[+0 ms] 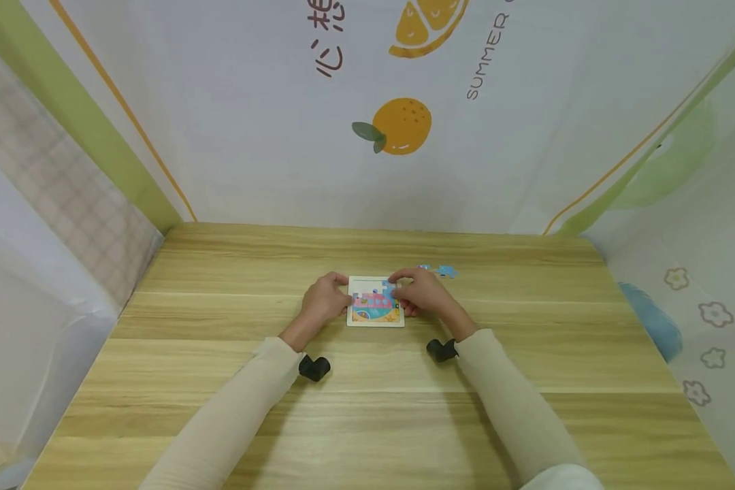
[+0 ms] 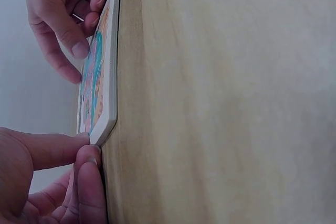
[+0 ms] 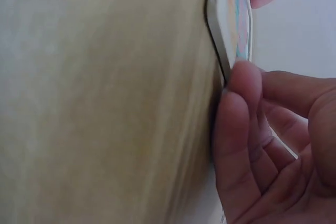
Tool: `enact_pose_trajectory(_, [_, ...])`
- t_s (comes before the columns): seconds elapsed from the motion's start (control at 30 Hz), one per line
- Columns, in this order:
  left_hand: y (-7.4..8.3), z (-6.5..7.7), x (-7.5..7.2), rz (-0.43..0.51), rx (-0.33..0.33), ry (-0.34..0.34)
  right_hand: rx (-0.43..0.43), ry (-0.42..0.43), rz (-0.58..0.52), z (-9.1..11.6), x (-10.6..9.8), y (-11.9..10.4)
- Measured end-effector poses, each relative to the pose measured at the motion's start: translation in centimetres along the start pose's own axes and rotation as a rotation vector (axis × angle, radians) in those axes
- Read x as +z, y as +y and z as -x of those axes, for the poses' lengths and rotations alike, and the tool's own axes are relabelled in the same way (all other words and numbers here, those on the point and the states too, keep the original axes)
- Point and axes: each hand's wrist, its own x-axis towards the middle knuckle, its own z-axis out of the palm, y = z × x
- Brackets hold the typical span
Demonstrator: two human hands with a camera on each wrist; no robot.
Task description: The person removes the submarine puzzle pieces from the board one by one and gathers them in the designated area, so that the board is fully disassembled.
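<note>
A square jigsaw puzzle tray [image 1: 376, 323] with a pale border lies on the table, partly filled with pink, teal and blue pieces; bare board shows at its upper left. My left hand [image 1: 324, 299] pinches the tray's left edge, thumb on the border and fingers curled against the side, as the left wrist view shows. My right hand [image 1: 425, 291] is at the right side, its thumb [image 2: 79, 50] and index finger reaching over the blue pieces [image 1: 388, 289]. Its other fingers [image 3: 232, 121] curl against the tray's edge.
Loose blue puzzle pieces [image 1: 447, 271] lie just behind my right hand. The wood-grain table [image 1: 367, 422] extends to a white fabric backdrop [image 1: 269, 170] printed with oranges. Black wrist devices [image 1: 314, 368] hang by both sleeves.
</note>
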Motion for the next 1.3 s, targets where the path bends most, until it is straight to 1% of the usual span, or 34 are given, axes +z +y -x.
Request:
enact_pose_trajectory(0.27, [0.13, 0.08, -0.14, 0.009, -0.004, -0.008, -0.007, 0.028, 0.06, 0.02, 0.28, -0.38])
enact_pose_trajectory(0.43, [0.23, 0.09, -0.34, 0.0, -0.01, -0.005, -0.023, 0.024, 0.104, -0.04, 0.24, -0.83])
enact_pose_trajectory(0.6, [0.21, 0.1, -0.48, 0.002, -0.019, -0.007, -0.019, 0.007, 0.118, -0.33, 0.25, -0.94])
enact_pose_trajectory(0.83, [0.04, 0.03, -0.4, -0.009, -0.017, -0.012, -0.015, -0.061, 0.06, -0.72, 0.14, -0.79])
enact_pose_trajectory(1.03, [0.08, -0.05, -0.24, -0.023, -0.008, -0.01, -0.015, -0.094, 0.009, -0.86, -0.09, -0.51])
enact_pose_trajectory(1.3, [0.05, -0.11, -0.05, -0.018, -0.002, -0.003, -0.027, -0.093, -0.006, -0.66, -0.59, -0.26])
